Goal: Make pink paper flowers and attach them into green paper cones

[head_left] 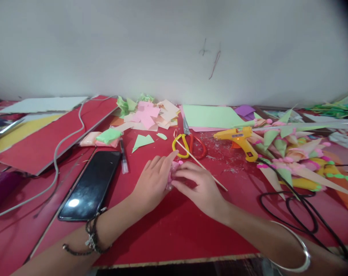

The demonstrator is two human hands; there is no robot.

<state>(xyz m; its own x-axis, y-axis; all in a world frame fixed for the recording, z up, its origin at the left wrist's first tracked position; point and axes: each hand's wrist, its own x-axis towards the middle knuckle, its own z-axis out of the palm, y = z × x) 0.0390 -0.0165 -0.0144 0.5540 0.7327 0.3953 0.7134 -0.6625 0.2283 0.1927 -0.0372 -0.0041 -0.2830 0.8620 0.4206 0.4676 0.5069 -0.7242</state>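
My left hand (152,182) and my right hand (199,186) meet over the red table (174,226), both gripping a small pink paper piece (174,168) that shows only between the fingers. A thin wooden stick (201,165) runs slantwise from under my right hand toward the scissors (189,145), which have one yellow and one red handle. Most of the pink piece is hidden by my hands.
A black phone (92,184) lies left of my hands, a pen (124,159) beside it. A yellow glue gun (239,138) with a black cord (294,203) lies right, next to paper flowers and cones (294,157). Paper scraps (149,115), green sheets (209,116) and boards (44,134) line the back.
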